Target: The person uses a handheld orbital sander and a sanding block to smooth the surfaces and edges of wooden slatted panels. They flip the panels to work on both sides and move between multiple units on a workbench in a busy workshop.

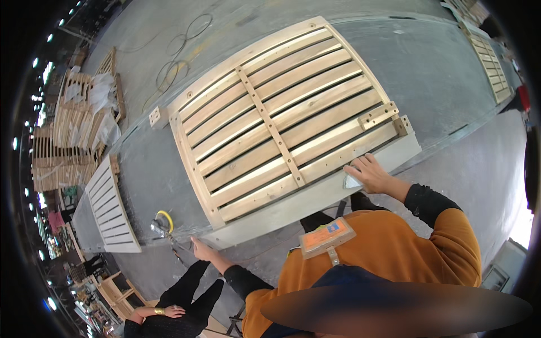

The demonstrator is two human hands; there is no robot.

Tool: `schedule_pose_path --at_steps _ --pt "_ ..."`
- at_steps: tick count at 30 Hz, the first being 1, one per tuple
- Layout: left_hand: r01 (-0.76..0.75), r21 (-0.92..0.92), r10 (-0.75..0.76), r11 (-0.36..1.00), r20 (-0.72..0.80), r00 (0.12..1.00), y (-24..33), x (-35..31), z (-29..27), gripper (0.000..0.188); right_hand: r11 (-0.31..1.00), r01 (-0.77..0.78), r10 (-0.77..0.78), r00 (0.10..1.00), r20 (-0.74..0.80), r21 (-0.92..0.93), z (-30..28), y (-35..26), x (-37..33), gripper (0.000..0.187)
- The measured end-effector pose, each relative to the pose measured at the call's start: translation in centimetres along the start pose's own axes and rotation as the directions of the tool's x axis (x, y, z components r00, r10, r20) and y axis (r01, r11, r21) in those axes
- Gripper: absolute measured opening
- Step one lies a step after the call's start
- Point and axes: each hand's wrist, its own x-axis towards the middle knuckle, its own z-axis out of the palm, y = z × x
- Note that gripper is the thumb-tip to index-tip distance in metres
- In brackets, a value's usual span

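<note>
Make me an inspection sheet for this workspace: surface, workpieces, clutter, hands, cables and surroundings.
Surface: grey table, pale marks.
Job's things: slatted panel lying on the table; pale board along its near edge.
Clutter: wooden block by the panel's left end.
Hands: right hand grips a whitish pad at the board; left hand at the board's left end, contact unclear.
Cables: thin loops beyond the panel.
Surroundings: person in black; slatted stacks at left.

Wide passage over worktop (414, 73) right of panel (275, 135); a hand could enter there. Left approach tighter: block (158, 118) just beside far-left corner, yellow hose (168, 217) off near-left corner, second panel (115, 209) farther left. Raised cleat (378, 115) obstructs low sweep.
</note>
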Motion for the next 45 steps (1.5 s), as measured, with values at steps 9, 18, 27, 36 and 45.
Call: schedule_pose_path --at_steps 9,18,27,36,45 --pt "0.037 -0.282 0.073 0.959 0.368 0.927 -1.2 4.8 3.4 0.034 0.989 -0.129 0.138 0.983 0.125 -0.077 2.4 -1.1 1.0 0.079" --pt "-0.016 -0.112 0.107 0.994 0.886 0.451 -1.6 9.4 0.8 0.065 0.748 -0.475 0.579 0.809 0.105 -0.464 5.6 -6.3 1.1 0.081" --pt "-0.126 -0.280 0.289 0.952 0.956 0.058 -2.1 17.4 0.8 0.057 0.358 -0.903 0.839 0.422 -0.342 -0.237 13.2 -18.2 3.5 0.062" --pt "-0.938 0.026 0.829 0.346 0.460 0.319 -4.3 48.3 0.4 0.065 0.747 -0.664 0.614 0.704 -0.357 -0.026 17.0 -42.9 22.0 0.042" --pt "-0.507 0.697 0.628 0.507 0.104 0.771 -9.0 80.4 -0.9 0.094 0.871 -0.483 0.474 0.875 -0.103 -0.088 18.6 -51.1 35.9 0.080"
